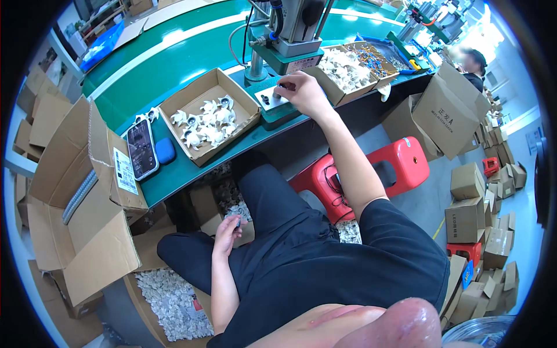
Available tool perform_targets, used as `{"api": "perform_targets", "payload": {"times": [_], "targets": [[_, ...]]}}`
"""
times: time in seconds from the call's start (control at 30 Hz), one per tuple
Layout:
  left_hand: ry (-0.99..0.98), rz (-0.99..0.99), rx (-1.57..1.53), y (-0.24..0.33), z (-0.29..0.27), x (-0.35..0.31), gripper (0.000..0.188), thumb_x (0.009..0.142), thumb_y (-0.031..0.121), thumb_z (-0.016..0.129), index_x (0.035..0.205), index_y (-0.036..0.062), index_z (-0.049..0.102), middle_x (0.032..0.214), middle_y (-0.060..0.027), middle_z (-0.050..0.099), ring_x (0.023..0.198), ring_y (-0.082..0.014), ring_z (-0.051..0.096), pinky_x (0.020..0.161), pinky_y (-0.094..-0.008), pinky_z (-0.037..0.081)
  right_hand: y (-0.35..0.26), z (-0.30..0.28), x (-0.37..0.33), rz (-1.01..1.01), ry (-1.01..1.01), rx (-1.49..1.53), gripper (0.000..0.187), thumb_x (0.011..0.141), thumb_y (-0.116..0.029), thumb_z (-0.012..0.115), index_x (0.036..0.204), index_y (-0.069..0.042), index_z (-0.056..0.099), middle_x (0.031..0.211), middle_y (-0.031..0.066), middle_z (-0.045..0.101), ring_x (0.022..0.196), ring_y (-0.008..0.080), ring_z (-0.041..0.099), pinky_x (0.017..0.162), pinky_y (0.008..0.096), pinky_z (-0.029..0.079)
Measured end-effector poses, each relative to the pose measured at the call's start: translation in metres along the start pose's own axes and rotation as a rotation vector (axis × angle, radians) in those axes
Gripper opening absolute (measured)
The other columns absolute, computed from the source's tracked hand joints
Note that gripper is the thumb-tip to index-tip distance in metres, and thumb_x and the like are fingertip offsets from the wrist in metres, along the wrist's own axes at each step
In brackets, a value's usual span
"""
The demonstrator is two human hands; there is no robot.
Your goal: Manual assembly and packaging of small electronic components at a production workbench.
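Note:
My right hand (304, 94) reaches to the bench press (293, 49), its fingertips closed on a small dark cylindrical part (277, 93) at the white fixture plate (268, 100). A second dark peg (266, 100) stands on the plate just left of it. Over my lap, beside my thigh, my left hand (226, 236) is curled round a small dark piece (238, 223), too small to name. On the green bench left of the press, a shallow cardboard tray (248, 104) holds several white finned parts (212, 124).
A phone (141, 149) and a blue case (165, 151) lie at the bench's left end, beside an open carton (96, 232). Right of the press stands a box of white parts (346, 68). A red stool (400, 165) is by my right arm. Another person (473, 66) sits farther right.

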State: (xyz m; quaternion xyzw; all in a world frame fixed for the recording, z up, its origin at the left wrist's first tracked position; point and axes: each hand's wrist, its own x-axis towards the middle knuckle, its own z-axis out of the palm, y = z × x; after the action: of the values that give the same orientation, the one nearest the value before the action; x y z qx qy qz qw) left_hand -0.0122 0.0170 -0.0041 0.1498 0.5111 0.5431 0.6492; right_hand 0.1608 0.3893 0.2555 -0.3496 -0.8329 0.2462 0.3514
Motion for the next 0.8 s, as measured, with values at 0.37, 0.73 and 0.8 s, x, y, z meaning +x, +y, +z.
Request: {"api": "perform_targets", "payload": {"times": [0.37, 0.73, 0.8], "targets": [[0.037, 0.003, 0.238, 0.001, 0.007, 0.017, 0.026, 0.104, 0.025, 0.055, 0.121, 0.0059, 0.061, 0.103, -0.0077, 0.073, 0.073, -0.0055, 0.058, 0.063, -0.0203, 0.049, -0.006, 0.003, 0.003, 0.074, -0.088, -0.106, 0.036, 0.083, -0.028, 0.078, 0.095, 0.005, 0.072, 0.092, 0.0202, 0.068, 0.087, 0.0344, 0.068, 0.081, 0.0394, 0.054], [0.200, 0.087, 0.122, -0.005, -0.004, -0.001, 0.026, 0.104, 0.028, 0.055, 0.118, 0.0068, 0.062, 0.103, -0.0076, 0.073, 0.070, -0.0048, 0.057, 0.062, -0.0207, 0.047, 0.104, -0.080, 0.025, 0.068, 0.095, -0.627, 0.036, 0.089, -0.021, 0.068, 0.119, -0.002, 0.068, 0.115, 0.0198, 0.068, 0.110, 0.0356, 0.064, 0.098, 0.0427, 0.049], [0.208, 0.075, 0.121, -0.009, -0.002, -0.002, 0.026, 0.104, 0.029, 0.056, 0.117, 0.0070, 0.062, 0.103, -0.0073, 0.073, 0.070, -0.0045, 0.057, 0.062, -0.0204, 0.047, 0.102, -0.085, 0.035, 0.240, -0.268, -0.641, 0.041, 0.087, -0.022, 0.071, 0.123, -0.003, 0.067, 0.116, 0.0196, 0.069, 0.108, 0.0352, 0.066, 0.099, 0.0427, 0.050]]}}
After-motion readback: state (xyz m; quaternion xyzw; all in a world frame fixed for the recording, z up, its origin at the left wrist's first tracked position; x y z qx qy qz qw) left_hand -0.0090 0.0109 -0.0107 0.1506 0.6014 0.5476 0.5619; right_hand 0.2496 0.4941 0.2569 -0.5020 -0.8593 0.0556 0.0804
